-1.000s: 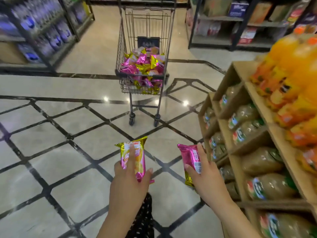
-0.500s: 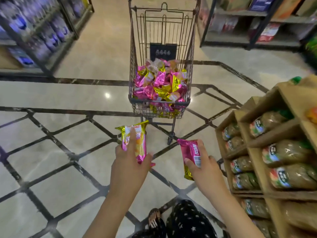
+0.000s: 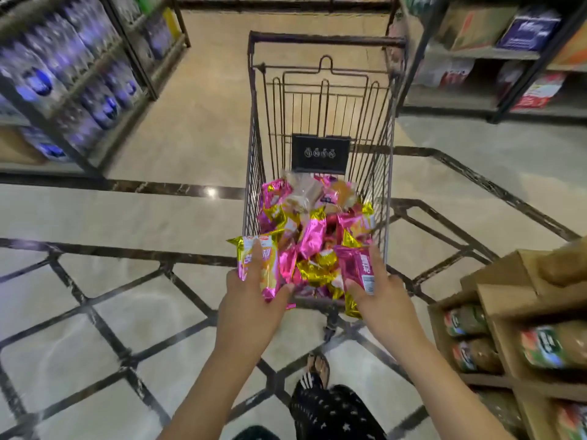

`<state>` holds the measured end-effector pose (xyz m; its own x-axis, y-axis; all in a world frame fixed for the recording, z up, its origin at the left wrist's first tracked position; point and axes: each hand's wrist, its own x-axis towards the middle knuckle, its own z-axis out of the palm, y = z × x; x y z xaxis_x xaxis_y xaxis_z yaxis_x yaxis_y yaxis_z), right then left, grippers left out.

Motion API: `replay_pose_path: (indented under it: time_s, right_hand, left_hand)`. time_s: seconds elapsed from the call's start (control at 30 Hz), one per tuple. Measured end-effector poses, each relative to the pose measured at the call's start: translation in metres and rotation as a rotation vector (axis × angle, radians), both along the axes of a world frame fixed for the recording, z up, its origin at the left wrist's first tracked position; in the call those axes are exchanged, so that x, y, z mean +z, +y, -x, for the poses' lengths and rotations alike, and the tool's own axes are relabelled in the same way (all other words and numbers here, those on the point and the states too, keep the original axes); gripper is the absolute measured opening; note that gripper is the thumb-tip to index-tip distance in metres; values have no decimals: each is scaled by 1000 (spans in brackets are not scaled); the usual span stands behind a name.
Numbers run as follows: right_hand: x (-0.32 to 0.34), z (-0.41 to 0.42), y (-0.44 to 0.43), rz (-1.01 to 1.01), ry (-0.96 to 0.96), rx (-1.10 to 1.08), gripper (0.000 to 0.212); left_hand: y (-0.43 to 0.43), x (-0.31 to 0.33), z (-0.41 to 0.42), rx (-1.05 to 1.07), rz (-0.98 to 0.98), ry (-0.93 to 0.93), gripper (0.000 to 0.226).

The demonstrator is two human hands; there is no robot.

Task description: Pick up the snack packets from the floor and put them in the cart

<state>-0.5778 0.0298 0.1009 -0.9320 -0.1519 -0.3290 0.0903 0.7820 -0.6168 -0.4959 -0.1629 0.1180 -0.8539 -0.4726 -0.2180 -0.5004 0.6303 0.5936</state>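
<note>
Grips one pink-and-gold snack packet (image 3: 258,265) in the left hand (image 3: 251,301), a finger laid up its face and thumb at its side, and clasps a second pink packet (image 3: 357,268) in the right hand (image 3: 385,295). That makes two held in all, both at the near rim of the single wire cart (image 3: 320,39). Just beyond, inside the basket, shows a heap of pink and gold packets (image 3: 313,231), too tangled to count, below one black tag (image 3: 320,153). Further out, takes in the marble floor (image 3: 152,217), one wooden shelf (image 3: 508,296) of bottles (image 3: 554,346) at right, and two metal racks behind.
</note>
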Motion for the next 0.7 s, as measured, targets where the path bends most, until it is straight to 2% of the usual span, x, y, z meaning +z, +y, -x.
replay_pose_path:
  time_s: [0.3, 0.5, 0.7]
  right_hand:
    - [16, 137, -57, -23, 122, -79, 76]
    - [4, 209, -110, -97, 134, -154, 77]
    - [-18, 272, -172, -125, 65, -345, 78]
  left_hand:
    - [-54, 1, 138, -69, -40, 74, 85]
    - [-108, -21, 235, -172, -35, 71, 86]
    - [-162, -36, 309, -334, -85, 62, 87]
